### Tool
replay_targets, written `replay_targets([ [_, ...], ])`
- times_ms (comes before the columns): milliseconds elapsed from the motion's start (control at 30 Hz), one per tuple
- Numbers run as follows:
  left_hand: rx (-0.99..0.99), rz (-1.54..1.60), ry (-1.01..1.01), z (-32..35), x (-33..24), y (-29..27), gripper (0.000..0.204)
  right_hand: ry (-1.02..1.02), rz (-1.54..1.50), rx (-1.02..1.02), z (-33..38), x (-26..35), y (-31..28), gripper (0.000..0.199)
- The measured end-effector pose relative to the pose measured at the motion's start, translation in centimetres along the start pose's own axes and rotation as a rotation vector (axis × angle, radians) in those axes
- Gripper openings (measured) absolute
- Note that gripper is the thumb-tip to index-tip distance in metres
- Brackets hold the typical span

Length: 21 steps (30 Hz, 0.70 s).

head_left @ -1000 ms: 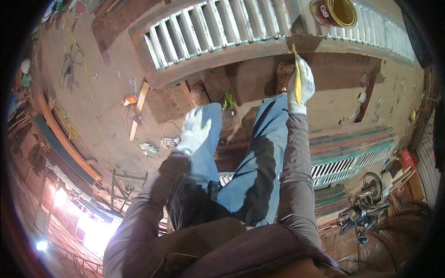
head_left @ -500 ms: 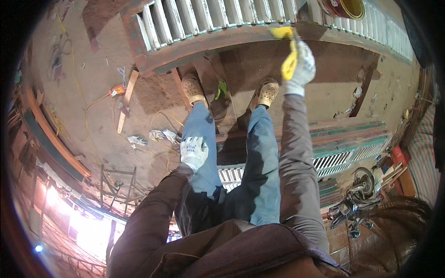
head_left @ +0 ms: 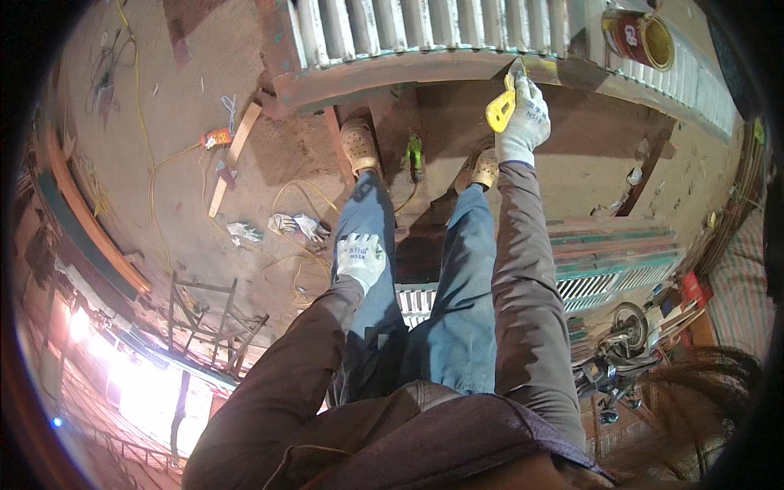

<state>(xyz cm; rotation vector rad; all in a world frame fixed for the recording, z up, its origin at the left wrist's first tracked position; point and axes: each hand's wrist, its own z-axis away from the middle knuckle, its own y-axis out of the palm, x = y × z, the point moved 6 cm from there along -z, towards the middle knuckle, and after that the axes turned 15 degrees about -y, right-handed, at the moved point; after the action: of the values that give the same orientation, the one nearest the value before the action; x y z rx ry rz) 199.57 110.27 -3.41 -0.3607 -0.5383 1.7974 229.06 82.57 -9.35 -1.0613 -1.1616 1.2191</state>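
My right hand (head_left: 524, 122), in a white work glove, grips a putty knife (head_left: 501, 110) by its yellow handle. Its blade touches the near rail of a brown wooden louvred frame (head_left: 392, 69) with whitish slats. Just right of the blade, a yellow putty smear (head_left: 541, 69) lies on that rail. A dark red tin (head_left: 625, 37), yellowish inside, sits tilted in view on the slats farther right. My left hand (head_left: 361, 257), gloved likewise, rests on my left knee with nothing in it, fingers laid over the denim.
Loose work gloves (head_left: 298, 226) and a yellow cord (head_left: 152, 188) lie on the dirt floor at left, by an orange socket block (head_left: 216, 138) and a wooden strip (head_left: 237, 155). More louvred panels (head_left: 616, 282) lie at right, near a motorcycle (head_left: 625, 335). A metal rack (head_left: 208, 322) stands at lower left.
The whole view has shifted. My right hand has turned the putty knife so its blade points away along the rail; the yellow lump by the blade is now a flat smear. My left hand stays on the knee.
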Motion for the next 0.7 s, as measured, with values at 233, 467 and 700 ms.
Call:
replay_targets([
  [233, 0.106, 0.040, 0.018, -0.6, 1.5, -0.1, 0.028, -0.070, 0.009, 0.047, 1.3, 7.4, 0.2, 0.034],
  [467, 0.055, 0.029, 0.048, -0.7, 2.8, 1.1, 0.023, -0.135, -0.006, 0.110, 2.1, 16.4, -0.4, 0.036],
  [700, 0.135, 0.061, 0.019, -0.7, 3.9, 2.0, 0.026, -0.328, -0.127, 0.108, 3.9, 27.7, -0.6, 0.038],
])
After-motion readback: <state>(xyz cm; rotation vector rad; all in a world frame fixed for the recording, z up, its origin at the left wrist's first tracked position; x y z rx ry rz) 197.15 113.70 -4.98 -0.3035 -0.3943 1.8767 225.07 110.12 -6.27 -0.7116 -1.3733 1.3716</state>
